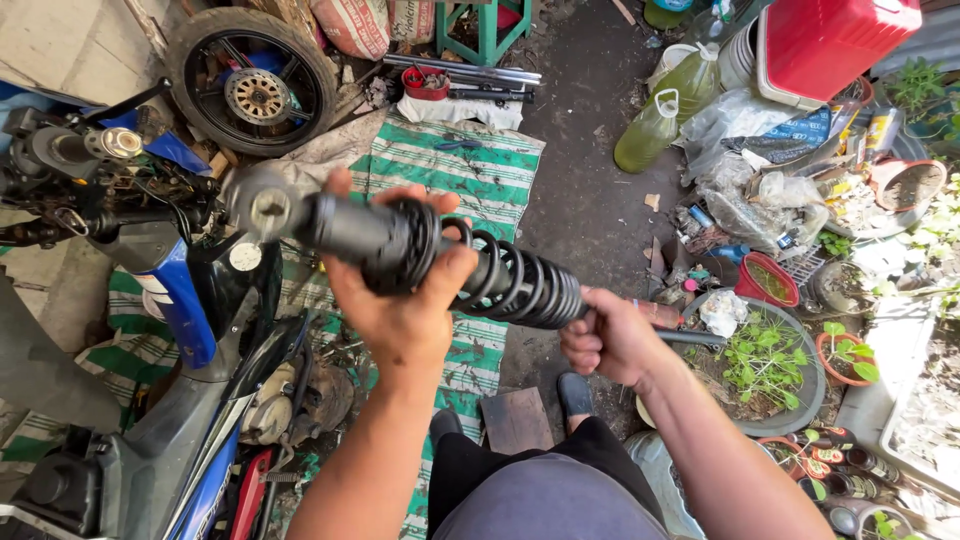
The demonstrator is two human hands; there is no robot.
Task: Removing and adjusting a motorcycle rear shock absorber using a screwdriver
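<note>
Head view shows, across the middle of the frame, a black coil-spring shock absorber (440, 255) held level above a green striped mat (470, 170), its metal eye end pointing to the upper left. The left hand (400, 290) has its fingers curled tight around the thick body and upper coils, while the right hand (610, 340) is closed in a fist on a thin tool handle (690, 338) at the spring's lower end. A blue motorcycle (190, 330) stands at lower left, a loose wheel (255, 80) lies at upper left, and potted plants (765, 365) sit at right.
</note>
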